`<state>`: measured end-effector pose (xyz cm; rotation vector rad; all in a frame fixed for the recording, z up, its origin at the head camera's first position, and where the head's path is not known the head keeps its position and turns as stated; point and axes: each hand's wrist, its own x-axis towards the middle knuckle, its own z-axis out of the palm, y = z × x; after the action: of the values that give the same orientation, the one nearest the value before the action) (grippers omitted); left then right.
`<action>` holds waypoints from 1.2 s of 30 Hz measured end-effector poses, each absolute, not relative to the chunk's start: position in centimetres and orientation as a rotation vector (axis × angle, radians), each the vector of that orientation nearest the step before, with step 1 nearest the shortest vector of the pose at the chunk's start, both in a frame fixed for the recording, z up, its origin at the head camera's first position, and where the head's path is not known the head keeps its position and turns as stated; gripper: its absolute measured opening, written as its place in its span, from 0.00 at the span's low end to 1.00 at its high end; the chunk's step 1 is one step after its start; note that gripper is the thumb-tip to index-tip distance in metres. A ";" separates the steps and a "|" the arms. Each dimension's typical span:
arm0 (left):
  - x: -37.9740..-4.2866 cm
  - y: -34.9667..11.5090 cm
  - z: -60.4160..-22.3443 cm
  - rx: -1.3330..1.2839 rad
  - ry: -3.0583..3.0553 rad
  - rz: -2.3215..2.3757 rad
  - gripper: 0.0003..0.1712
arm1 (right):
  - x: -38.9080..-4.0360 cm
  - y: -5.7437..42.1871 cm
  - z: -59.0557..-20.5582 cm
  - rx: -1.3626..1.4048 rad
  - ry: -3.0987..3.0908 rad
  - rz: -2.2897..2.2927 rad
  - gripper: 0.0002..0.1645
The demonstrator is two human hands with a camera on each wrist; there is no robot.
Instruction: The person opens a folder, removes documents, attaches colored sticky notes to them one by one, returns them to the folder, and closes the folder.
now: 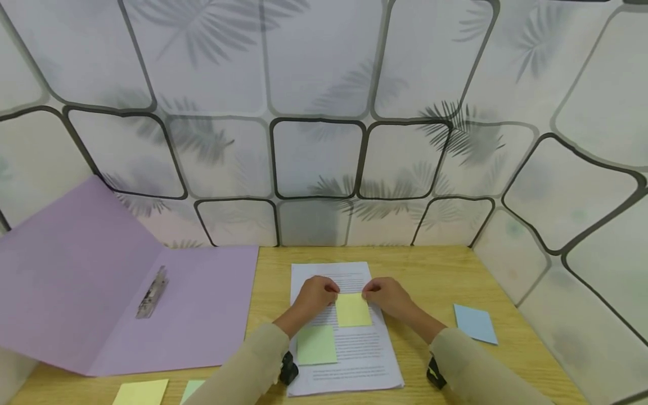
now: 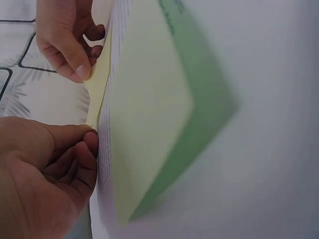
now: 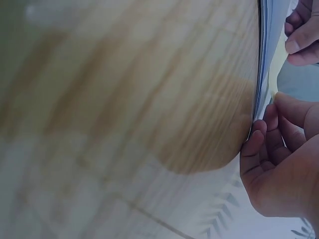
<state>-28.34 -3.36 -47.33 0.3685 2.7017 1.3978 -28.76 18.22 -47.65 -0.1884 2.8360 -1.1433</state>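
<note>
A yellow sticky note (image 1: 354,310) lies over the upper half of a stack of printed sheets (image 1: 354,382). My left hand (image 1: 315,295) pinches its upper left corner between thumb and fingertips. At the upper right corner, my right hand (image 1: 392,298) pinches it the same way. The left wrist view shows the yellow note (image 2: 102,74) bowed between both hands. Lower on the page a green sticky note (image 1: 316,345) is attached, its free edge lifting from the paper and handwriting partly visible beneath it. In the right wrist view the right hand (image 3: 284,159) touches the stack's edge.
To the left stands an opened purple folder (image 1: 212,315) with a metal clip (image 1: 152,293) inside. A blue sticky note (image 1: 476,324) lies on the wooden table (image 1: 425,270) at right. Yellow (image 1: 142,392) and green (image 1: 191,388) notes sit at the front left. A patterned wall (image 1: 319,157) rises behind.
</note>
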 end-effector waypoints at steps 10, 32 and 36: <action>-28.1 -3.4 -47.6 0.379 2.769 1.396 0.04 | -28.6 17.7 -47.2 -0.187 2.869 -1.069 0.04; -28.3 -3.0 -47.5 0.358 2.822 1.285 0.03 | -29.0 17.7 -47.9 -0.237 2.954 -0.933 0.03; -28.5 -2.9 -47.4 0.333 2.813 1.263 0.03 | -29.4 17.7 -48.2 -0.224 2.984 -0.872 0.06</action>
<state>-28.55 -2.93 -47.36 0.3328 2.8127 1.2631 -29.42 17.70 -48.16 -0.2240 2.9841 -0.8724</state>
